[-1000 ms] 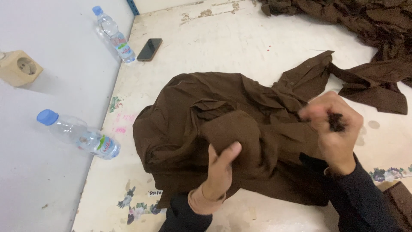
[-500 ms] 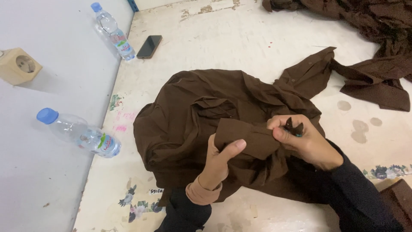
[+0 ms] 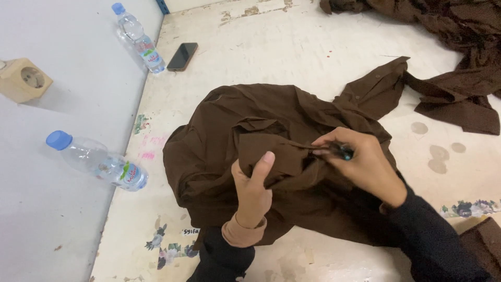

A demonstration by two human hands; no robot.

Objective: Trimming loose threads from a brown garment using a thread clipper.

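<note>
Head view, looking down: a crumpled dark brown garment (image 3: 245,156) lies at the centre of a worn, pale table (image 3: 292,57) whose paint is chipped and stained. The left hand (image 3: 253,188), entering from 6 o'clock with a tan cuff at the wrist, grips a raised fold of the garment, the thumb pointing up toward 12 o'clock and the fingers closed into the cloth behind it. The right hand (image 3: 360,162), entering from 4 o'clock in a dark sleeve, has its fingers pinched together around a small dark tool (image 3: 342,151) with a bluish tip; the tool's kind cannot be told. The tool touches the fold just beside the left thumb, and the cloth is drawn taut between the two hands. At 1 to 2 o'clock, well apart from the hands, lies a heap of further brown cloth (image 3: 449,52). At 11 o'clock a dark phone (image 3: 182,56) lies flat near the table's edge, with a clear plastic bottle (image 3: 138,36) with a blue cap just beside it. At 9 o'clock a second bottle (image 3: 99,161) of the same kind lies on the grey surface (image 3: 62,219) adjoining the table, and a beige socket box (image 3: 25,79) sits at 10 o'clock.
</note>
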